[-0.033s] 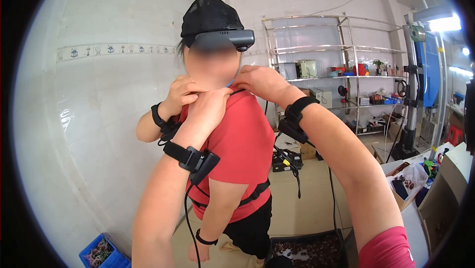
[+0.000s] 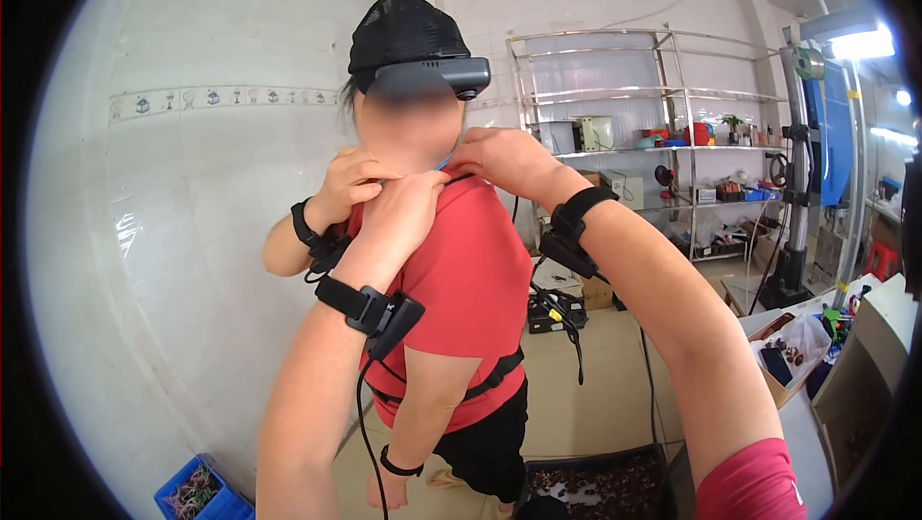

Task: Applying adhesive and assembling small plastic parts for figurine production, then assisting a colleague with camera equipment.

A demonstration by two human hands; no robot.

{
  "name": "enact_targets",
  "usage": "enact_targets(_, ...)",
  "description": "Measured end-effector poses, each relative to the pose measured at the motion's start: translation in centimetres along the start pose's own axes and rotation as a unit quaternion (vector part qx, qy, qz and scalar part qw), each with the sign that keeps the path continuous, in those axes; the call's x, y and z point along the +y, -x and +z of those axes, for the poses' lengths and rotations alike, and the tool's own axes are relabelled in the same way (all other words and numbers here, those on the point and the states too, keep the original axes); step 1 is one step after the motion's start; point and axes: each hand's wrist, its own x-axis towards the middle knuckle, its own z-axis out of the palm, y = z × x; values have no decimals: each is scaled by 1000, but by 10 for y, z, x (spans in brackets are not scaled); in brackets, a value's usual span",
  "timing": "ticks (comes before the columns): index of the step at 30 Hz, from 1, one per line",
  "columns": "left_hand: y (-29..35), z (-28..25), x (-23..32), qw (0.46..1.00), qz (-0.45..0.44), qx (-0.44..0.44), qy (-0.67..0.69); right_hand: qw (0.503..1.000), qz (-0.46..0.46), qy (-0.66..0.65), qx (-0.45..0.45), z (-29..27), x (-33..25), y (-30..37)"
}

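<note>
Both my arms reach forward to the neck of a person in a red T-shirt [image 2: 466,266]. My left hand [image 2: 401,213] is closed at the front of the collar, fingertips pressed together. From the other side, my right hand [image 2: 506,157] pinches beside the neck. A thin blue strip [image 2: 444,163] shows between the fingertips of both hands; its ends are hidden. Just below it a black cord [image 2: 461,177] crosses the shirt's shoulder. The person's own raised hand [image 2: 351,189] touches the collar next to my left hand. Black wrist straps with small boxes [image 2: 392,321] sit on my forearms.
A metal shelf rack [image 2: 687,150] with boxes stands behind. At right, a worktable [image 2: 807,438] bears an open box [image 2: 789,357]. Low down are a black tray of brown pieces [image 2: 600,486] and a blue crate [image 2: 197,491]. A tiled wall [image 2: 202,232] closes the left; cables hang nearby.
</note>
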Motion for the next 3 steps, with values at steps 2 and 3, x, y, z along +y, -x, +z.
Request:
enact_targets(2,0,-4,-3,1000,-11,-25,1,999,-32,34,-14,1,-3,-3)
enact_targets(3,0,-5,-3,998,-22,-42,31,998,-34,55,-28,1,-3,-6)
